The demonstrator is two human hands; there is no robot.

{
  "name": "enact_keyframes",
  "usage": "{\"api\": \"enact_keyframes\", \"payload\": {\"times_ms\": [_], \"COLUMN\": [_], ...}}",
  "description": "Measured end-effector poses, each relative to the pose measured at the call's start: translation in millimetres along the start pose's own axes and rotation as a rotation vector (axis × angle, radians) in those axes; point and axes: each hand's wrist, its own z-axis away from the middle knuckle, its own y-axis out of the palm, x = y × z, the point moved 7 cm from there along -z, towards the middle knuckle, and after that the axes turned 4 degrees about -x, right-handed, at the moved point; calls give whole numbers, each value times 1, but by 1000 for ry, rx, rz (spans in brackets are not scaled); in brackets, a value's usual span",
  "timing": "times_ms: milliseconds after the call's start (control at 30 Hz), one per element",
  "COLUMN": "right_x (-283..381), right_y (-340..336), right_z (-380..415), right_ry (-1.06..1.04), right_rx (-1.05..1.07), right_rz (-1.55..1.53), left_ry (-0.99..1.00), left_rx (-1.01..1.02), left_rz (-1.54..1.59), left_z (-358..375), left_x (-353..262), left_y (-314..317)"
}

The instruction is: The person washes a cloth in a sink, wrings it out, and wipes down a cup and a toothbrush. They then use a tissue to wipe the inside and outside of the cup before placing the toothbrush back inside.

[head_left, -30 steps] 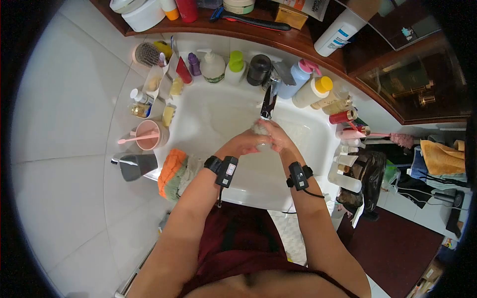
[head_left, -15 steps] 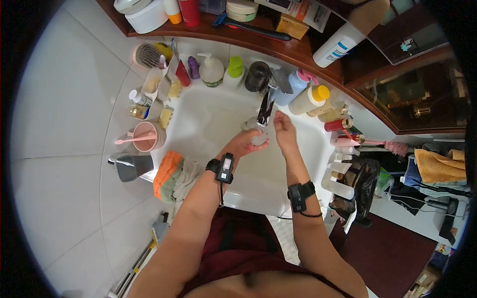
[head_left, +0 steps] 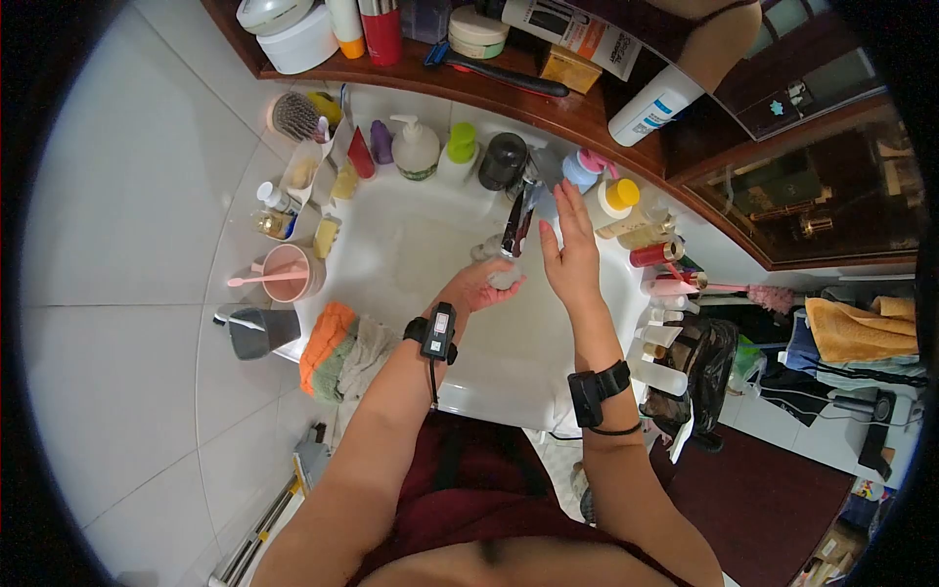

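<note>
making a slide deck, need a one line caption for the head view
At a cluttered white sink, the left hand cups a small pale object under the faucet while the open right hand lifts toward it.

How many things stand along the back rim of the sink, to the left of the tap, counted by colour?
Red tube: 1
Purple bottle: 1
White pump bottle: 1
Green-capped bottle: 1
Black jar: 1
Total: 5

Small pale soapy lump under the tap; cupped in left-hand fingertips
</note>
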Motion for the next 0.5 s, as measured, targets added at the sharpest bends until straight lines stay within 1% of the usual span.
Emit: {"api": "enact_keyframes", "payload": {"times_ms": [100,267,367,467,500], "right_x": [1,1,-9,-10,-22], "right_y": [-1,-1,5,4,6], "right_z": [0,2,16,33,42], "right_ry": [5,9,-1,35,149], "right_rx": [10,18,39,13,-33], "right_rz": [-10,-13,118,-8,-143], "left_ry": [-2,-39,-23,-9,-7], "left_rx": [19,-9,1,18,21], "left_rz": [45,47,42,27,23], "left_z": [-1,-2,0,8,12], "left_x": [0,1,0,-1,0], "left_y": [1,0,2,9,10]}}
